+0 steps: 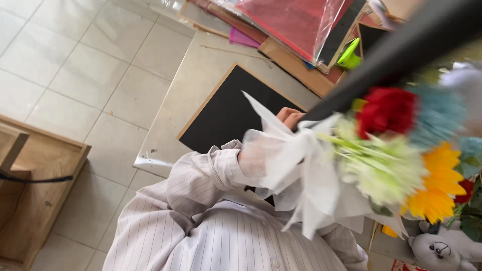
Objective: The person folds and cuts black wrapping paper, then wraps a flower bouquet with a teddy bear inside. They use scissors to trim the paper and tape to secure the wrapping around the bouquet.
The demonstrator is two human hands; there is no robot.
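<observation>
The left hand (288, 118) grips a light, floppy bunch of bright fake flowers in white mesh wrap (301, 165), stems at nine o'clock; best held there. The right hand is hidden.

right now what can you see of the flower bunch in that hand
The flower bunch looks artificial: a red bloom, a yellow sunflower, pale green and light blue heads, blurred. White gauzy wrapping gathers its stems. It lies tilted, heads to the right, held up over the striped shirt. One hand grips it behind the wrapping; which hand is unclear.
</observation>
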